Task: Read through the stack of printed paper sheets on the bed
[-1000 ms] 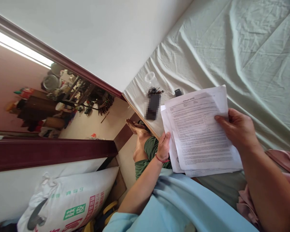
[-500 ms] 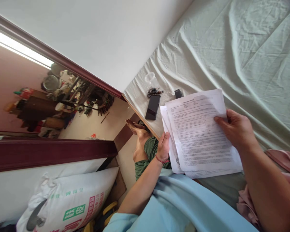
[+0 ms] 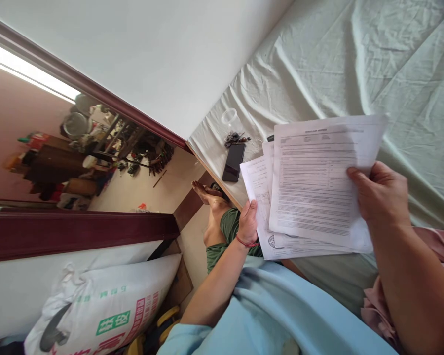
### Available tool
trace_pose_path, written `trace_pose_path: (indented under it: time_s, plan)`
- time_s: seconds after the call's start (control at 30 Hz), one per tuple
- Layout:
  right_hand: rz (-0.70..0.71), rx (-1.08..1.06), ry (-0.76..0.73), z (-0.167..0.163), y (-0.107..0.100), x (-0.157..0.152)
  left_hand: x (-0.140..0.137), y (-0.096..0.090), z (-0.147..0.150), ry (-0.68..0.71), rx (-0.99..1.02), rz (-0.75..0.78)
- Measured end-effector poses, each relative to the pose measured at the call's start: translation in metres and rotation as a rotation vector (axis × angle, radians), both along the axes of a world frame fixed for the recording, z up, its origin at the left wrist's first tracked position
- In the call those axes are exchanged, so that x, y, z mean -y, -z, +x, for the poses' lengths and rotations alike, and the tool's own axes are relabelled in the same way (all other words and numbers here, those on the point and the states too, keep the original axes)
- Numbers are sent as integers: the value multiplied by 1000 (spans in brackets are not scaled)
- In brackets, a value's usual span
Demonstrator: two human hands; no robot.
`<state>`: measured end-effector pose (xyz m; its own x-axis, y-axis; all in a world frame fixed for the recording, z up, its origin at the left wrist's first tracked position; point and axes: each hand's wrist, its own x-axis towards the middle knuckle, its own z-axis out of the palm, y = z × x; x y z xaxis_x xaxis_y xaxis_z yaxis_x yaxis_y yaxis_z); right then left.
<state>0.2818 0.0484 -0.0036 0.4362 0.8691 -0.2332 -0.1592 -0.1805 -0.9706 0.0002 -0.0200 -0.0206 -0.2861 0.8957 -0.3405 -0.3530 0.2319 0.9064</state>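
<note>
Several printed paper sheets are spread between my two hands over my lap. My right hand grips the top sheets at their right edge, thumb on the print and fingers hidden behind. At the lower left, my left hand, with a red string on its wrist, pinches the edge of the under sheets. A round stamp shows on a lower sheet. Beyond the left hand, a black phone lies on the bed beside a bunch of keys and a clear plastic cup.
A pale, wrinkled sheet covers the bed. Pink cloth lies at the lower right. A stuffed white sack stands at the lower left, near a dark red door frame. A small black object is mostly behind the papers.
My right hand has moved right and slightly up with the top sheets, sliding them off the under sheets and baring more of those. The left hand has hardly moved.
</note>
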Motion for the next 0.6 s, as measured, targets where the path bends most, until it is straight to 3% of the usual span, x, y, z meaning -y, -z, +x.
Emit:
trace_pose_path:
  time_s: [0.17, 0.33, 0.6]
  plan:
    - [5, -228, 55, -4, -2, -3, -1, -4, -1, 39, 53, -37]
    - [-12, -240, 17, -5, -5, -3, -1, -4, -1, -16, 12, -40]
    - [-54, -167, -44, -6, -13, 1, -1, -9, 2, 87, -88, 37]
